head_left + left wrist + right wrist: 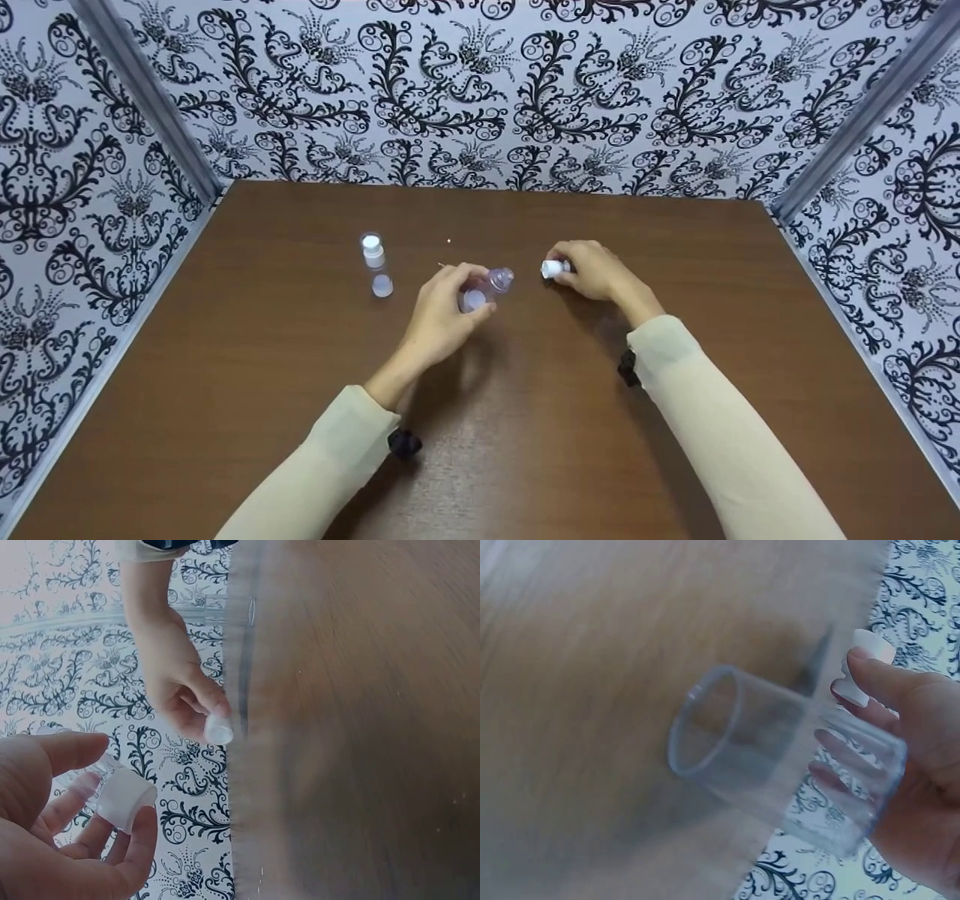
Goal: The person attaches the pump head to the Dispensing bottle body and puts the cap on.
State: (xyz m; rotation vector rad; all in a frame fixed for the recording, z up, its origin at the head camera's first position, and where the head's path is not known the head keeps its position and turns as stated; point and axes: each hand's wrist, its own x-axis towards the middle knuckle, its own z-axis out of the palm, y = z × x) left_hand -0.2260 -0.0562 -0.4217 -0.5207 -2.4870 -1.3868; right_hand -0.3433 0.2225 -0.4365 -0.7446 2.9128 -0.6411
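My left hand (448, 304) grips a small clear bottle (499, 280), tilted with its bare neck toward the right; a white part (124, 799) shows inside its lower end. Across from it my right hand (592, 270) pinches a white pump top (553, 268) between thumb and fingers, apart from the bottle. Close to the right wrist, a clear cylindrical cap (742, 742) appears to stand on the table with its fingers-side end partly overlapping my right fingers in the right wrist view.
A second clear bottle with a white pump (373, 251) stands on the brown table (300, 375) to the left of my left hand. A tiny white speck (448, 241) lies farther back. Patterned walls (480, 90) enclose the table at the back and sides.
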